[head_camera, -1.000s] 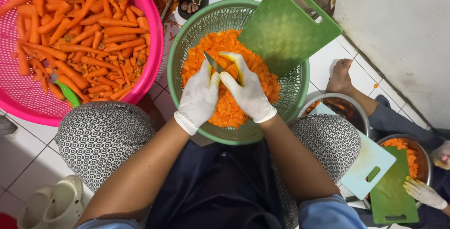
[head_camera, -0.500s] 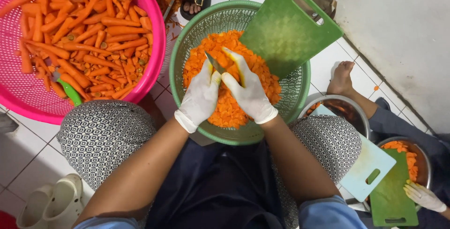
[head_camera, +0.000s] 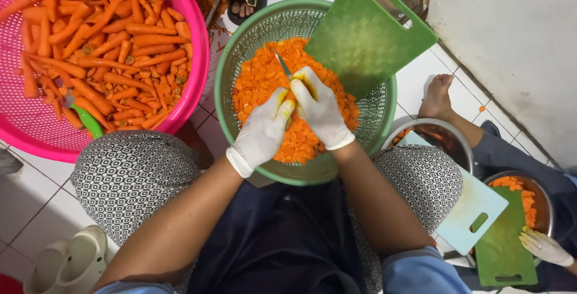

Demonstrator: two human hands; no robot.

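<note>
Both my hands wear white gloves stained orange. They meet over a green perforated basket [head_camera: 384, 110] full of sliced carrot rounds [head_camera: 258, 83]. My right hand [head_camera: 321, 110] grips a small knife [head_camera: 283, 65] whose blade points up and left. My left hand [head_camera: 264, 131] pinches a short piece of carrot [head_camera: 290, 97] against the blade. A green cutting board [head_camera: 366, 32] leans on the basket's far right rim.
A pink basin [head_camera: 198, 71] of whole peeled carrots, with a green peeler [head_camera: 90, 121] in it, sits at the left. At the right another person's bare foot [head_camera: 437, 97] and gloved hand [head_camera: 544, 247] are near metal bowls [head_camera: 448, 131] and two cutting boards [head_camera: 505, 240]. White shoes [head_camera: 69, 261] lie bottom left.
My hands have stayed over the basket, shifting slightly as the knife works through the carrot piece. The camera view has drifted a little.
</note>
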